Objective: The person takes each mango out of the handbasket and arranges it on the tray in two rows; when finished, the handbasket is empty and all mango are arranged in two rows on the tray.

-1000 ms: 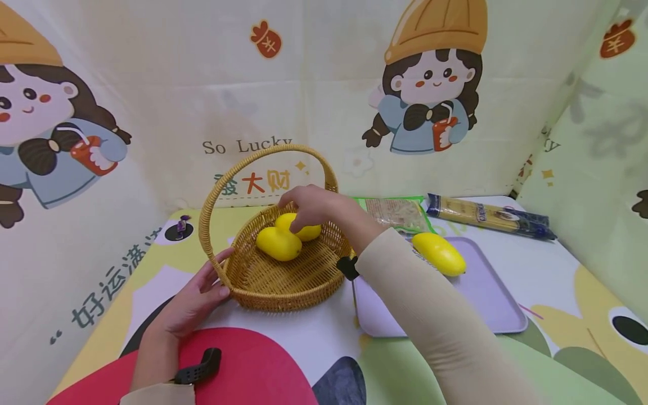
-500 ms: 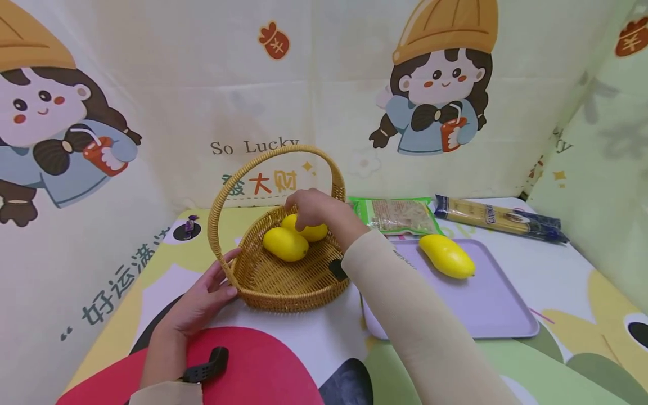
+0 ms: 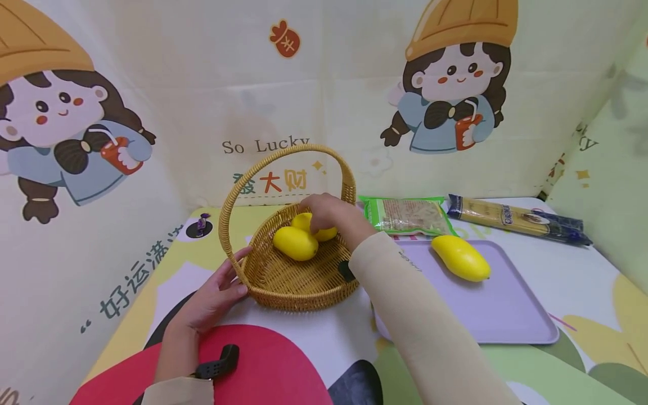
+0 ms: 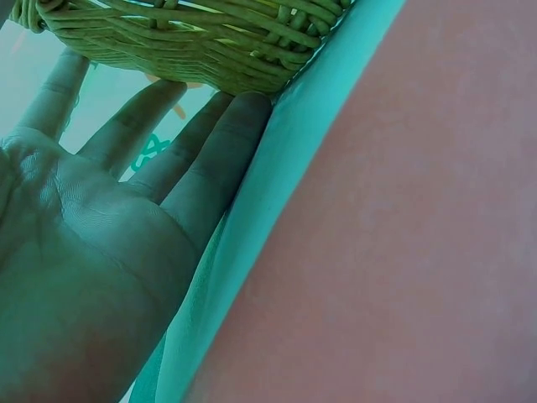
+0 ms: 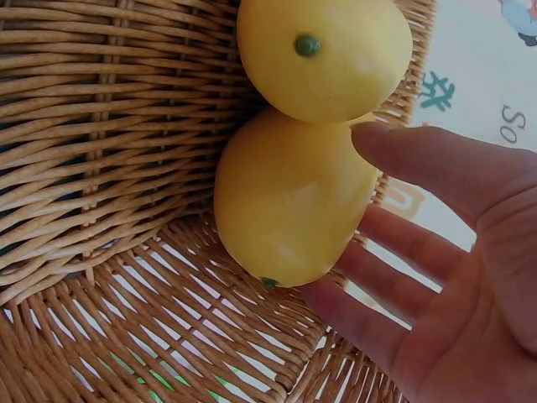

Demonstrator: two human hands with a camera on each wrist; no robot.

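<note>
In the head view a woven wicker basket (image 3: pixel 304 301) with a tall arched handle holds two yellow mangoes. My right hand (image 3: pixel 338 218) reaches in over the rim and grips the rear mango (image 3: pixel 329 234). Its thumb and fingers lie on opposite sides of that mango (image 5: pixel 294 201) in the right wrist view. The front mango (image 3: pixel 295 243) rests against it on the basket floor. My left hand (image 3: pixel 215 298) touches the basket's outer left side, near the handle's foot. Straight fingertips meet the wicker wall (image 4: pixel 193 46) in the left wrist view.
A lilac tray (image 3: pixel 486 315) right of the basket carries another yellow mango (image 3: pixel 460 259). Behind it lie a green-edged packet (image 3: pixel 410 216) and a long pasta packet (image 3: pixel 516 219). A small purple item (image 3: pixel 201 223) sits at the back left. Printed cloth hangs behind.
The head view has turned slightly left, so everything appears further right. My right forearm has shifted a little left over the basket. Both mangoes in it keep their places, and my left hand stays at its side.
</note>
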